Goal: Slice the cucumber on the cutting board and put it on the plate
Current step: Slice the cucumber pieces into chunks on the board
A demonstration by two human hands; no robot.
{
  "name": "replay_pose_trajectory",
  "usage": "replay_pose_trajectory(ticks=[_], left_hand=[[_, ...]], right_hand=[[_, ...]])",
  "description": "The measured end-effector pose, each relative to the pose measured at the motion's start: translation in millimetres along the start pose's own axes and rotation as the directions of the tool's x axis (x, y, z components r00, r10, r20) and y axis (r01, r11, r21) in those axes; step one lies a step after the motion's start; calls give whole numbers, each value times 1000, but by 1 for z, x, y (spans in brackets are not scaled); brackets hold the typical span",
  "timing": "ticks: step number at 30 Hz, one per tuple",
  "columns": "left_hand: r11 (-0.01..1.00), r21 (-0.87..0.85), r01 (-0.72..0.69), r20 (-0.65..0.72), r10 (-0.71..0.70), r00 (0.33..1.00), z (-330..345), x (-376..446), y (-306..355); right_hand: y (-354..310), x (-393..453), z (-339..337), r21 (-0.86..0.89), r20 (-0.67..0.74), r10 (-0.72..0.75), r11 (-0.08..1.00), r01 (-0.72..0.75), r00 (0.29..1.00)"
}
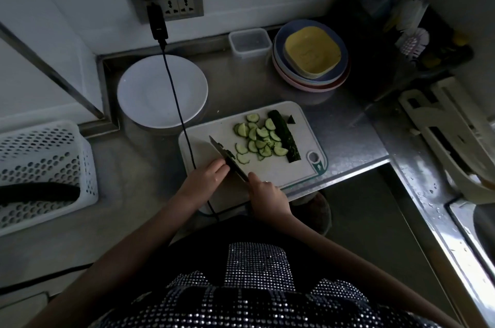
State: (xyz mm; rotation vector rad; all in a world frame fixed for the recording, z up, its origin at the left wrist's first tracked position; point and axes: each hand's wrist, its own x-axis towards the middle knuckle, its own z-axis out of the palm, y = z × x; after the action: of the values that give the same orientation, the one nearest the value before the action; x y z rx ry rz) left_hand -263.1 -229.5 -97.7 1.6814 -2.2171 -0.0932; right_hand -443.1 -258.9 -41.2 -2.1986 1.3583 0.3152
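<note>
Cucumber slices [258,138] heaped mid cutting board [300,166], uncut half [285,136] just right of them, both beyond the hands. Right hand [266,192] grips knife [227,157]; left hand [207,176] fingers straight against blade. White plate [150,91] bare, back left.

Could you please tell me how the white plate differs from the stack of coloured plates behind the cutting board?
The white plate is a single plate, whereas the stack of coloured plates holds several. The white plate has nothing on it except a black cable crossing over it, while the stack is topped by a yellow squarish plate. The white plate sits left of the cutting board, the stack behind it. Both rest on the steel counter, without cucumber.
</note>
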Motion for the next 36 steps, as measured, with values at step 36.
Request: replay_pose_trajectory(ticks=[36], left_hand=[[999,1,49,-73,-49,996,9,-2,-2]], right_hand=[[0,1,0,-35,19,-18,999,19,1000]])
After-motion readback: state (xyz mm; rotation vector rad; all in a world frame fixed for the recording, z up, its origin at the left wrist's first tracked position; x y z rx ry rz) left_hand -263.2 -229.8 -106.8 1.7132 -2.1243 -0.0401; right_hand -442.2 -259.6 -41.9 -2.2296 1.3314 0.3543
